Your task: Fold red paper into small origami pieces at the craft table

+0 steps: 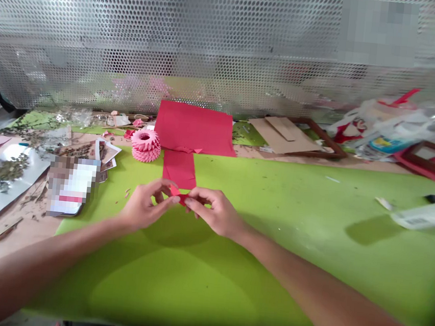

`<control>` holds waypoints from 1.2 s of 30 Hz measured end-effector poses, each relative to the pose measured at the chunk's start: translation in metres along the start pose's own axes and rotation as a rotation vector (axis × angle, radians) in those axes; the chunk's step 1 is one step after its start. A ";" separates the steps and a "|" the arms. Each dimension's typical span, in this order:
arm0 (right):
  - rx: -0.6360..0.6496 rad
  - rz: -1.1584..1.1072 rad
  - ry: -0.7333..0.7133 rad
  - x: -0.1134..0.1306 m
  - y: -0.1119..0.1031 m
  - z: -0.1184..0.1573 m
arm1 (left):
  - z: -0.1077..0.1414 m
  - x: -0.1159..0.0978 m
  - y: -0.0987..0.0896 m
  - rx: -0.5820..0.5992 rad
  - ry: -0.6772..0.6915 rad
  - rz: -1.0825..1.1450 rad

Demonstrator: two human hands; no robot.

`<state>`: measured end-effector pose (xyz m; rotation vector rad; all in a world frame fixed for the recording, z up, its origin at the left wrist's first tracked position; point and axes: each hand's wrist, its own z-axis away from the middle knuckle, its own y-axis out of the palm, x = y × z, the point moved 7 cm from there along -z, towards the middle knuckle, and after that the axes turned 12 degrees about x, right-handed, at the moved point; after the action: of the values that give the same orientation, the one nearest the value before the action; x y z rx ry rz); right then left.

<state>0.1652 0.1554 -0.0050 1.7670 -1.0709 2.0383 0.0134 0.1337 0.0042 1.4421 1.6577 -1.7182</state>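
A small folded red paper piece is pinched between both hands above the green mat. My left hand grips its left end with thumb and fingers. At its right end, my right hand holds it the same way. Just beyond the fingertips lies a red paper strip, and behind that a large red sheet. A pink folded-paper ring stack stands left of the red sheets. Fingers hide part of the small piece.
The green mat covers the table. A phone and dried plants are at the left. At the back right are brown cardboard, a wooden frame and plastic bags. A white bottle lies at the right.
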 end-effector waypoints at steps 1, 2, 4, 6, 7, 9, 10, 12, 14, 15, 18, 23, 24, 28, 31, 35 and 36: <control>0.010 0.001 -0.006 0.001 0.001 0.000 | -0.001 -0.001 0.003 0.056 0.004 -0.034; 0.018 0.002 -0.012 0.002 0.001 -0.001 | -0.002 -0.002 0.006 0.110 0.008 -0.058; 0.031 0.003 -0.026 0.004 0.002 -0.001 | -0.003 -0.002 0.010 0.173 0.017 -0.076; 0.040 -0.013 -0.035 0.006 0.002 -0.001 | -0.003 -0.002 0.010 0.167 0.018 -0.067; 0.046 -0.029 -0.032 0.006 0.002 -0.001 | -0.003 -0.001 0.010 0.158 0.012 -0.055; 0.060 -0.070 -0.013 0.004 0.003 -0.001 | -0.002 0.002 0.012 0.169 -0.011 -0.003; 0.070 -0.093 0.001 0.002 0.003 -0.001 | -0.002 0.004 0.013 0.186 -0.025 0.033; 0.093 -0.136 0.021 -0.001 0.004 -0.001 | -0.001 0.006 0.016 0.217 -0.045 0.090; 0.115 -0.167 0.032 -0.003 0.006 -0.001 | -0.001 0.006 0.017 0.235 -0.048 0.103; 0.120 -0.177 0.035 -0.004 0.006 -0.001 | -0.001 0.006 0.017 0.238 -0.046 0.097; 0.119 -0.187 0.038 -0.005 0.006 -0.002 | -0.001 0.005 0.016 0.239 -0.040 0.077; 0.107 -0.198 0.044 -0.006 0.005 -0.002 | -0.002 0.002 0.015 0.228 -0.019 0.054; 0.106 -0.202 0.042 -0.007 0.005 -0.002 | -0.002 0.002 0.015 0.228 -0.017 0.048; 0.112 -0.210 0.036 -0.008 0.006 -0.003 | -0.001 0.003 0.015 0.228 -0.022 0.043; 0.116 -0.210 0.045 -0.008 0.006 -0.003 | -0.001 0.004 0.016 0.228 -0.022 0.043; 0.116 -0.227 0.057 -0.006 0.006 -0.002 | -0.001 0.004 0.016 0.231 -0.023 0.041; 0.116 -0.232 0.061 -0.005 0.006 -0.002 | -0.001 0.004 0.017 0.231 -0.021 0.039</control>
<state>0.1613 0.1540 -0.0124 1.7764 -0.7065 2.0314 0.0254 0.1317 -0.0077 1.5393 1.4485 -1.9478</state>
